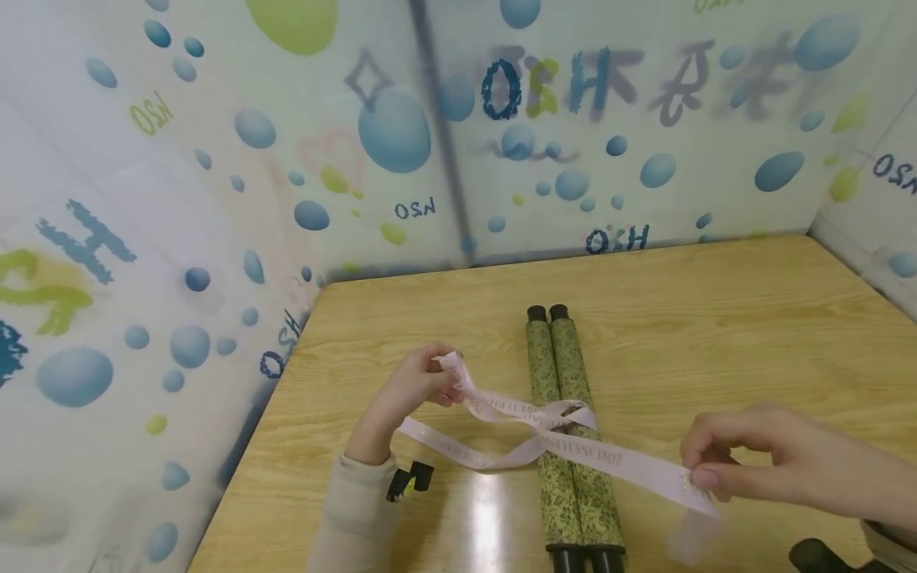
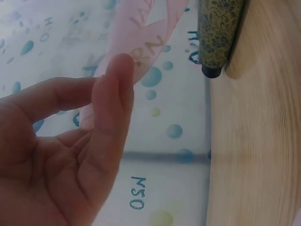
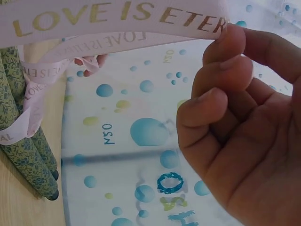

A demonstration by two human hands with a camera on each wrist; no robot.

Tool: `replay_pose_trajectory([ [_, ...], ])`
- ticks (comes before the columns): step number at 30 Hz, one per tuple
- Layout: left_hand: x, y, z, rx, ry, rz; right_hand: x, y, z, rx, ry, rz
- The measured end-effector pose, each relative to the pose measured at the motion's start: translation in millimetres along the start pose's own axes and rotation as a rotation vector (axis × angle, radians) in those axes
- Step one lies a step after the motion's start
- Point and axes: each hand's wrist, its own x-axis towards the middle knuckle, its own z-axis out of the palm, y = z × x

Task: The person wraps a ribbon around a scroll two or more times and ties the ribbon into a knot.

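Two rolled scrolls (image 1: pixel 571 362) lie side by side on the table, covered in green-gold floral cloth with black end knobs. A pale pink ribbon (image 1: pixel 616 460) with gold "LOVE IS ETERNAL" lettering crosses itself over their middle. Left of the scrolls, my left hand (image 1: pixel 411 386) pinches one length of ribbon between thumb and fingers, raised above the table. On the other side my right hand (image 1: pixel 777 458) pinches the opposite length, its end hanging below the fingers. In the right wrist view the ribbon (image 3: pixel 117 21) runs flat and taut from the fingertips. Another ribbon length trails beneath my left wrist.
The wooden table (image 1: pixel 401 318) meets a wall covering (image 1: pixel 315 143) printed with blue and green drops at its back and left. A black device (image 1: pixel 411 480) is strapped at my left wrist, and another dark one (image 1: pixel 817 555) sits by my right sleeve.
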Motion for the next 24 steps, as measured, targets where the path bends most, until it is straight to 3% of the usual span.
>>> replay_pose_trajectory([
  [2,-1.7,-4.1,-2.7,0.076,0.031,-0.025,1.7,1.6,-0.1,0.020,-0.005,0.010],
  [4,-4.0,-6.0,-3.3,0.216,0.096,-0.049,3.5,3.2,-0.3,0.046,-0.016,0.015],
  [8,-10.5,0.7,6.3,0.543,0.288,-0.043,7.1,5.9,0.0,0.067,-0.024,0.022],
  [10,-14.5,9.3,15.6,0.654,0.349,0.017,7.7,7.8,0.3,0.067,-0.020,0.032],
  [12,-19.6,20.4,25.9,0.708,0.366,0.120,7.0,10.4,0.3,0.078,-0.015,0.047],
  [15,-29.0,37.0,40.8,0.728,0.334,0.277,5.7,15.4,-0.8,0.095,-0.013,0.077],
  [18,-37.3,49.1,53.7,0.735,0.282,0.384,4.0,20.5,-2.1,0.117,-0.017,0.118],
  [21,-39.9,53.5,66.3,0.749,0.186,0.426,2.1,24.8,-3.1,0.136,-0.019,0.159],
  [24,-36.7,52.7,79.1,0.798,0.064,0.427,-0.6,29.3,-4.0,0.133,-0.010,0.176],
])
